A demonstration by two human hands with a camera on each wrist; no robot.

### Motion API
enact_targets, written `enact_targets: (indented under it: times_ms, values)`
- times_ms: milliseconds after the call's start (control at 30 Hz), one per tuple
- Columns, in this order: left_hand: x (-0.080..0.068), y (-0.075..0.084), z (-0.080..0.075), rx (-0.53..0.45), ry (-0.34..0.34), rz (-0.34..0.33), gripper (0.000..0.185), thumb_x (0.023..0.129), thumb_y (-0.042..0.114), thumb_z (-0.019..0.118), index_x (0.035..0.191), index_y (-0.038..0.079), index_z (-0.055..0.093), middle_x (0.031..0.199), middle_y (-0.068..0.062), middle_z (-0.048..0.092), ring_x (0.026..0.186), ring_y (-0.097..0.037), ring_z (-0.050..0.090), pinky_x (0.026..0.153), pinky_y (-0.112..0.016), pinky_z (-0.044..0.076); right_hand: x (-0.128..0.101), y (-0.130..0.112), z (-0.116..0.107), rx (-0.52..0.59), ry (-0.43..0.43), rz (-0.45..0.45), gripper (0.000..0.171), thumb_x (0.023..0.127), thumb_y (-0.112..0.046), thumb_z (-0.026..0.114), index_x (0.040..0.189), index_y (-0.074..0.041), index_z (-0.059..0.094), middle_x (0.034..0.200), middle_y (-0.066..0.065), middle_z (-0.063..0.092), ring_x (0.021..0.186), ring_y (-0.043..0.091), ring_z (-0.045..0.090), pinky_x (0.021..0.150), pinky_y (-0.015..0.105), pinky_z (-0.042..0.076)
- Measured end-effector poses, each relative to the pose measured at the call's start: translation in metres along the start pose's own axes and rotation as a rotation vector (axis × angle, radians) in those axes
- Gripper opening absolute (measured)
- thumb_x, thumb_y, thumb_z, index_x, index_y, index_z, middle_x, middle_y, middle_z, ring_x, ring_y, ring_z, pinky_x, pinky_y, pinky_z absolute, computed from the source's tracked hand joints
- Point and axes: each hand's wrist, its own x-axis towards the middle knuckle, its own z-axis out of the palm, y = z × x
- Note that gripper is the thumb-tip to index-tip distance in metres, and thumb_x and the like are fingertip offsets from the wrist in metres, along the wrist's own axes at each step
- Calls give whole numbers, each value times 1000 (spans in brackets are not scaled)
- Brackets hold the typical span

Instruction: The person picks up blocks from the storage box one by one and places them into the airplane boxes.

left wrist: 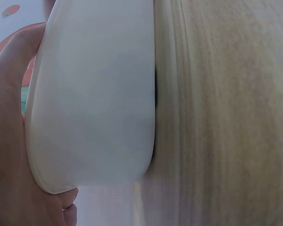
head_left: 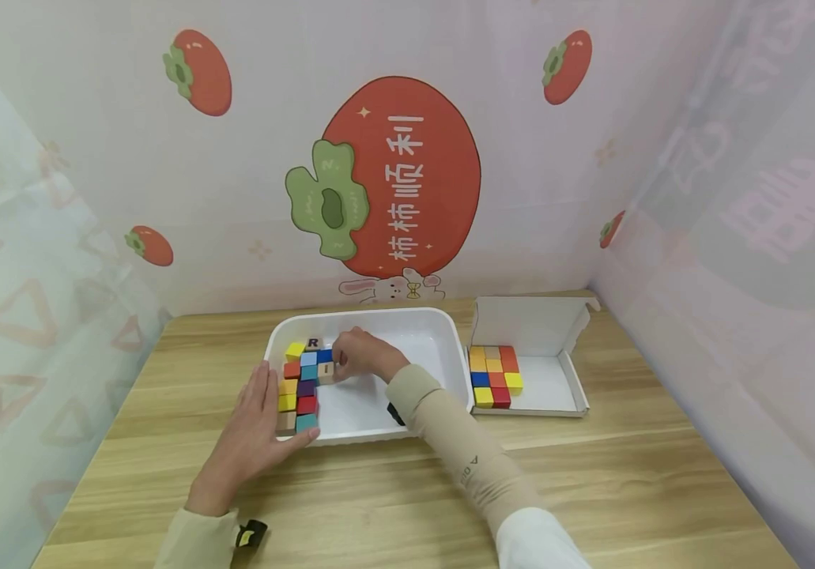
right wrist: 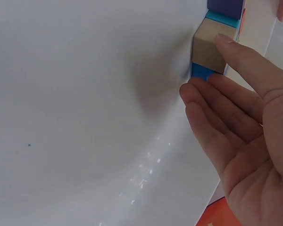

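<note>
My left hand [head_left: 250, 435] lies along the left rim of a white tray [head_left: 371, 427], fingers extended and thumb at the front corner. In the left wrist view the tray's outer wall [left wrist: 94, 94] fills the space beside that hand [left wrist: 9, 127]. Inside the tray, my right hand [head_left: 363, 354] touches a plain wooden cube [head_left: 325, 373] with its thumb. Its other fingertips are beside the blue cube [head_left: 325, 356] behind. In the right wrist view the thumb rests on the wooden cube [right wrist: 210, 44]; the right hand's fingers [right wrist: 212, 113] are fairly straight.
Several coloured cubes [head_left: 306, 387] sit in rows along the tray's left side, with an R cube [head_left: 314, 343] at the back. An open white box [head_left: 545, 387] stands right of the tray, holding more coloured cubes [head_left: 496, 379]. Both are on a wood-grain table [head_left: 379, 506].
</note>
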Motion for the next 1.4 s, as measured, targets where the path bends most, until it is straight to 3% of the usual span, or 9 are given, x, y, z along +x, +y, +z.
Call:
enact_targets:
  times_ms: [400, 667, 1033, 1400]
  values:
    - [-2, -1, 1, -16, 0, 2, 130, 86, 77, 64, 167, -4, 4, 177, -24, -5, 163, -48, 3, 127, -73, 16, 1, -1, 5, -25, -7, -6, 29, 91, -31, 85, 115, -14, 82, 103, -4, 75, 98, 13, 60, 97, 28, 58]
    - [-2, -2, 3, -1, 4, -4, 130, 86, 79, 63, 168, -3, 3, 178, -23, -5, 164, -47, 3, 127, -73, 16, -8, 5, -7, 4, -5, -34, 33, 91, -32, 85, 119, -15, 82, 104, -4, 77, 94, 11, 64, 89, 22, 59]
    - [-2, -1, 0, 6, 3, -5, 132, 85, 82, 62, 169, 1, 0, 178, -21, -7, 164, -46, 2, 128, -71, 16, -43, 15, -41, 59, 43, -96, 29, 92, -25, 85, 118, -14, 81, 105, -1, 78, 90, 11, 70, 87, 20, 61]
    - [0, -2, 1, 3, 5, -1, 131, 86, 79, 63, 169, 1, -1, 178, -23, -6, 164, -47, 3, 128, -72, 16, -83, 39, -64, 111, 93, -93, 25, 91, -22, 85, 114, -11, 82, 102, 0, 79, 89, 11, 71, 85, 23, 62]
